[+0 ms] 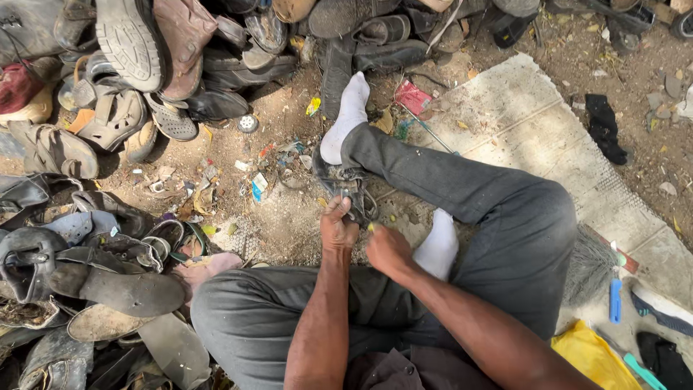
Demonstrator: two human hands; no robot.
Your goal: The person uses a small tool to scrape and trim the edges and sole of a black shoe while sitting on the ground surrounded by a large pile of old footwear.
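I sit on the ground in grey trousers and white socks. My left hand (338, 225) is closed around the end of a worn dark shoe piece (346, 186) that lies on the dirt beside my ankle. Just right of it, my right hand (388, 249) is curled into a fist and seems to pinch a small yellowish thing at its fingertips; what it is cannot be made out. The two hands are almost touching above my white sock (438, 245).
Heaps of old shoes and sandals (108, 79) fill the back left, and more worn shoes and soles (86, 282) lie at my left. A pale woven mat (520, 123) lies at right. A blue tool handle (615, 300), a yellow cloth (592, 357) and a dark rag (603, 126) lie nearby.
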